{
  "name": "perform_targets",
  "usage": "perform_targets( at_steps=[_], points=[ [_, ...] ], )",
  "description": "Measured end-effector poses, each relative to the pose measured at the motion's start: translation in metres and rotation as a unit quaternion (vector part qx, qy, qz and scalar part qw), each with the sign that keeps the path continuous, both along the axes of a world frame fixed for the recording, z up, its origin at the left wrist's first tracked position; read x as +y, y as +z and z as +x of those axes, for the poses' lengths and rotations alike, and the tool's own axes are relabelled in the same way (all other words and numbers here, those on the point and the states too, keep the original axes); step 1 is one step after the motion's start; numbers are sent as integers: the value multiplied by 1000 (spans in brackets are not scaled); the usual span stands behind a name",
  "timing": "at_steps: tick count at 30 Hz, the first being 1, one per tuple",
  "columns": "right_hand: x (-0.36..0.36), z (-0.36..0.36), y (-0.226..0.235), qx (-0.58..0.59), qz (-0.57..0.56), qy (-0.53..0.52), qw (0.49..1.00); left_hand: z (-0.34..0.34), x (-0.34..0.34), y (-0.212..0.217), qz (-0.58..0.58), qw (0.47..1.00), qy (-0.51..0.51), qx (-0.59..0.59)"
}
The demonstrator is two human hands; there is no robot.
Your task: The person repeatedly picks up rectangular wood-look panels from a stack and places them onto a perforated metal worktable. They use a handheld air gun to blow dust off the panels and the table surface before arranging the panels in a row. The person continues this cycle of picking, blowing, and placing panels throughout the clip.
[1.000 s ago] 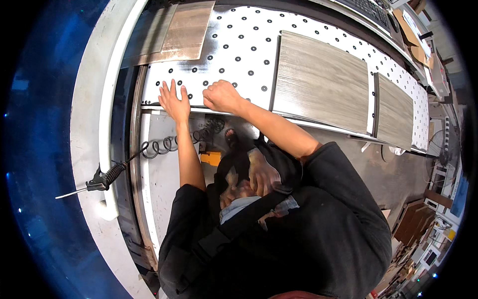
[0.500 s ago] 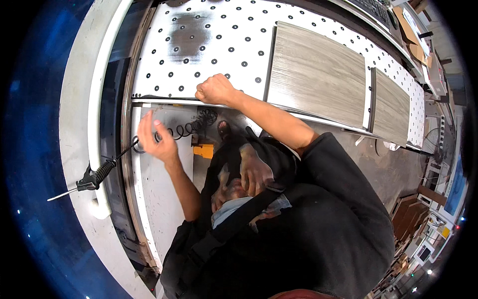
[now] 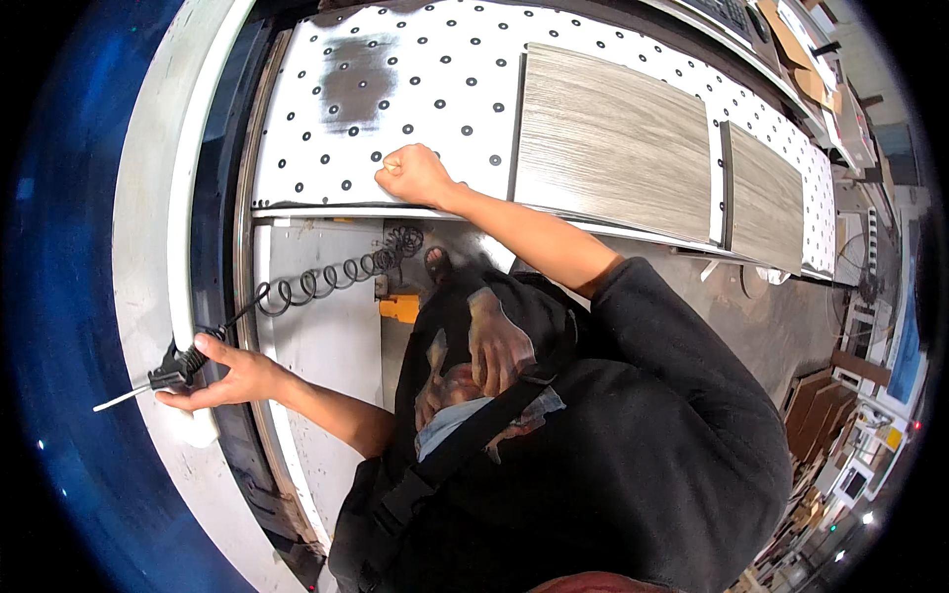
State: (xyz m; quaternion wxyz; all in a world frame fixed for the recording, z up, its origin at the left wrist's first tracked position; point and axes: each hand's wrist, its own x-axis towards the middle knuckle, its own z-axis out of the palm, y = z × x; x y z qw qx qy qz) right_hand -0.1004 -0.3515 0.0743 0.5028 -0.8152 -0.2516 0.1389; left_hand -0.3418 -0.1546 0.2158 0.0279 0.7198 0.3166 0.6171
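Observation:
My left hand [image 3: 232,378] is open, thumb and fingers spread on either side of a black air blow gun [image 3: 176,368] with a thin metal nozzle. The thumb appears to meet the gun's ribbed hose end, but the fingers are not closed round it. From the gun a black coiled hose [image 3: 321,281] runs back under the table edge. My right hand [image 3: 415,175] is closed in a fist over the near edge of the white table [image 3: 287,124] with black dots. Nothing shows in the fist, though its inside is turned away.
A large grey wood-grain panel [image 3: 613,138] and a smaller one [image 3: 766,193] lie on the table to the right. A white rail [image 3: 183,227] runs along the left. Below the table is a yellow part [image 3: 399,308]. Brown boards [image 3: 820,415] stand at the far right.
My left hand has moved left and down, from above the coiled hose to the blow gun. The right fist has stayed at the table edge, while the whole view has shifted slightly.

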Motion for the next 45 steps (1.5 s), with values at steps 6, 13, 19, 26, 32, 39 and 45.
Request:
perform_targets(
  at_steps=[6, 13, 19, 26, 32, 39, 45],
  points=[
    [-59, 11, 31, 89, 327, -87, 937, 0, 19, 15, -42, 982, 123, 137],
    [-177, 51, 40, 168, 445, -193, 858, 15, 32, 25, -64, 986, 123, 95],
    [-183, 50, 6, 65, 347, -185, 917, 43, 37, 19, -39, 995, -87, 21],
    [-181, 53, 4, 60, 378, -170, 908, 100, -27, 5, -131, 936, -313, -92],
    [-186, 56, 2, 129, 464, -150, 863, 100, -96, -39, -407, 604, -642, 237],
    [-195, 56, 9, 196, 520, -126, 822, 93, -150, -42, -404, 338, -690, 495],
    [-191, 56, 8, 150, 478, -122, 857, 90, -131, -33, -384, 432, -620, 531]
  ],
)
